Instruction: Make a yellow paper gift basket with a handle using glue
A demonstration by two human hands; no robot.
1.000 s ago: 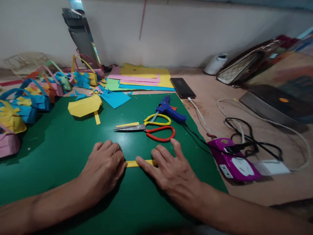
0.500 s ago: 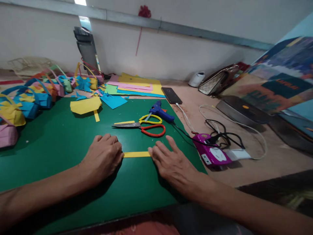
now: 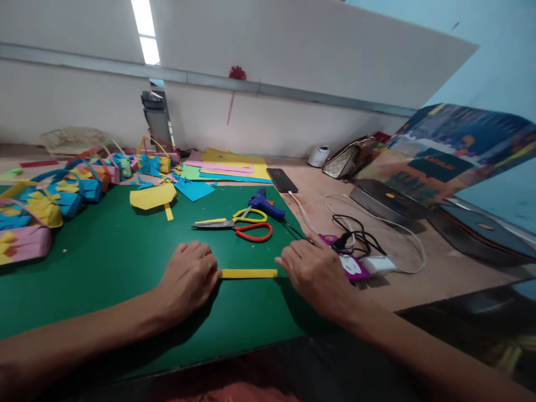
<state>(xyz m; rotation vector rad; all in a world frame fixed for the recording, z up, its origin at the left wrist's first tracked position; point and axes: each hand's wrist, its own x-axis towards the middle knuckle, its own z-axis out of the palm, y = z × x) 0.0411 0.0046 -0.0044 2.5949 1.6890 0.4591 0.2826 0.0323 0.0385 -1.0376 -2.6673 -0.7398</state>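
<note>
A narrow folded yellow paper strip point(image 3: 249, 273) lies across the green cutting mat point(image 3: 138, 340). My left hand point(image 3: 190, 282) is closed on the strip's left end, knuckles up, its fingertips hidden beneath. Just past the strip's right end is my right hand point(image 3: 312, 273), fingers bent and a little apart, seemingly raised off the mat. Nothing shows in it. Beyond the strip rest scissors point(image 3: 228, 224) with one yellow and one red handle, a thin yellow strip along their blades. A blue glue gun point(image 3: 266, 204) lies behind the handles.
Small colourful paper baskets point(image 3: 69, 195) line the left side. A cut yellow paper piece point(image 3: 153, 197) and stacked coloured sheets point(image 3: 228, 167) lie farther back. On the right are a phone point(image 3: 282, 180), a purple extension socket point(image 3: 354, 267) with tangled cables, and dark cases point(image 3: 387, 201).
My right hand has come off the strip's right end and moved right, exposing that end. My left hand keeps its hold. The camera view has tilted up.
</note>
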